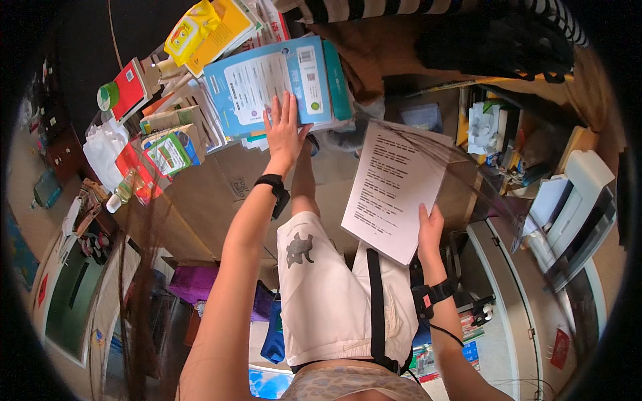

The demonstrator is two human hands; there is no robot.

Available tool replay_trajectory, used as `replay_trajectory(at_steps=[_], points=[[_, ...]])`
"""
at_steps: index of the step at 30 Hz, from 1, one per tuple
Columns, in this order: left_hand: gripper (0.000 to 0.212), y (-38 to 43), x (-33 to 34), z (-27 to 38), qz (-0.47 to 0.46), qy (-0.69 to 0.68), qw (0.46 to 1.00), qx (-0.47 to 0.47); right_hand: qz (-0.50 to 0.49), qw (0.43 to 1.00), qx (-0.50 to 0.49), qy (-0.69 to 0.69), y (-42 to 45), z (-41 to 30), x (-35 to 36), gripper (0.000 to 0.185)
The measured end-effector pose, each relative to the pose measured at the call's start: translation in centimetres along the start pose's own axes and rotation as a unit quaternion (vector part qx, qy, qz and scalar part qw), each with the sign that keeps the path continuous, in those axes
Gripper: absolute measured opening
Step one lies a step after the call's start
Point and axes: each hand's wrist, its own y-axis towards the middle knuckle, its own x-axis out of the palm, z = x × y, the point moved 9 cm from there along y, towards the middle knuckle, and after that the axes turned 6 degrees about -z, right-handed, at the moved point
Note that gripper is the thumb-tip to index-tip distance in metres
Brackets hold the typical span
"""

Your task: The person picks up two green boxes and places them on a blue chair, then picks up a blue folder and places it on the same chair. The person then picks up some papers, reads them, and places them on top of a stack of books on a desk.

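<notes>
My left hand (286, 133) lies flat on a light-blue book (220, 92) with a white printed panel, fingers stretched out over its lower part. Under that book, a teal book or folder (337, 82) sticks out on the right, above other papers. My right hand (430, 235) grips a sheaf of white printed sheets (393, 185) by its lower right edge, thumb on top. The sheaf tilts in front of me, its lower end over my white shorts (321, 301). A few dark hair strands cross its upper right corner.
Left of the blue book are a yellow wipes pack (190, 32), a red book (130, 90), a green tape roll (107, 96), a small bottle (123, 190) and stacked booklets (170, 153). On the right stand a shelf of papers (484, 128) and a white plastic item (577, 200).
</notes>
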Motion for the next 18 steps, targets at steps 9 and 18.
replay_trajectory(at_steps=[9, 18], points=[[0.079, -0.4, 1.3, 0.4, -0.036, 0.027, 0.999, -0.022, -0.001, 1.0, -0.002, -0.006, 1.7, 1.0, -2.4, 0.025], [0.077, 1.0, 0.4, 1.3, -0.071, 0.057, 0.993, 0.072, 0.013, 1.0, 0.009, 0.016, 1.8, 2.1, -2.8, 0.023]])
